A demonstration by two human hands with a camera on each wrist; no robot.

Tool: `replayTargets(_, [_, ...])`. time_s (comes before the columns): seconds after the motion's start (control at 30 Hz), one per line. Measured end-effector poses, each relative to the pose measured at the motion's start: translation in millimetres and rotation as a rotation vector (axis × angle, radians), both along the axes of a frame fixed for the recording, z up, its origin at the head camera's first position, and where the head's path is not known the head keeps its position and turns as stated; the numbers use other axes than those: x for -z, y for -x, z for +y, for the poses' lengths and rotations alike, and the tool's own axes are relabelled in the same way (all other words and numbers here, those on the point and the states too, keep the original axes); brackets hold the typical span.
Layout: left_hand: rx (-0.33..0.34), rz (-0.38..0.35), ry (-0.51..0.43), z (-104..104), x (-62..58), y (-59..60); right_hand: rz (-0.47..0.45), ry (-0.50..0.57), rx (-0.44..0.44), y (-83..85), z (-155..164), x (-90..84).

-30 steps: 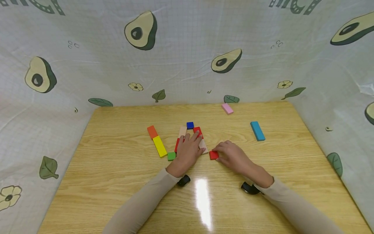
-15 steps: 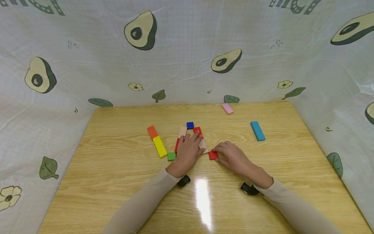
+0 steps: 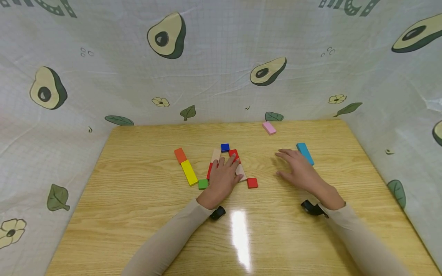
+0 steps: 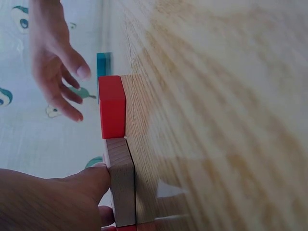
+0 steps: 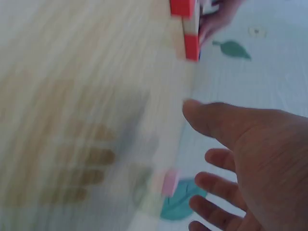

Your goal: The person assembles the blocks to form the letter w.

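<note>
My left hand (image 3: 222, 180) rests with spread fingers over two slanting rows of flat blocks. One row has a beige block (image 3: 216, 155) and a partly covered red block (image 3: 209, 170); the other has a red block (image 3: 233, 153) and a pale wooden block (image 3: 241, 173). In the left wrist view the left thumb (image 4: 98, 178) touches the side of the pale wooden block. A small red block (image 3: 252, 183) lies at that block's near corner. My right hand (image 3: 305, 172) hovers empty above the table, fingers extended, close to a light blue block (image 3: 305, 154).
A dark blue block (image 3: 225, 147) sits at the top between the rows, a green block (image 3: 203, 184) at lower left. Further left lie yellow (image 3: 189, 172) and orange (image 3: 180, 155) blocks end to end. A pink block (image 3: 269, 128) is near the table's back edge, before the patterned sheet.
My right hand has let go of the small red block and moved right and away toward the light blue block. My left hand has stayed in place.
</note>
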State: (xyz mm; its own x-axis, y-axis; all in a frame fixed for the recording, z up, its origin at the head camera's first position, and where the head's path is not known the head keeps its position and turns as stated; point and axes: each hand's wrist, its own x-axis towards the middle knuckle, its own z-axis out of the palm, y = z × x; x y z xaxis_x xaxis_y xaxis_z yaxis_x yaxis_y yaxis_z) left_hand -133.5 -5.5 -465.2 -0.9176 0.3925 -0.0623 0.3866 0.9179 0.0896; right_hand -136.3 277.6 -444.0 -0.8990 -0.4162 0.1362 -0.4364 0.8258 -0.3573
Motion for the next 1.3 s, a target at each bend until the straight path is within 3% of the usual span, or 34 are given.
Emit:
replayTargets(0.23, [-0.002, 0.004, 0.01, 0, -1.0, -0.9, -0.07, -0.073, 0.022, 13.9, 43, -5.7])
replayTargets(0.57, [0.001, 0.013, 0.015, -1, -1.8, -1.9, -0.108, -0.104, 0.002, 32.3, 85, 8.8])
replayTargets(0.9, [0.008, 0.015, 0.015, 0, -1.6, -1.8, -0.111, -0.136, -0.046, 43.1, 103, 12.2])
replayTargets(1.3, [0.012, 0.016, 0.011, -1, -1.7, -2.1, -0.154, -0.19, -0.103, 47.2, 109, 0.8])
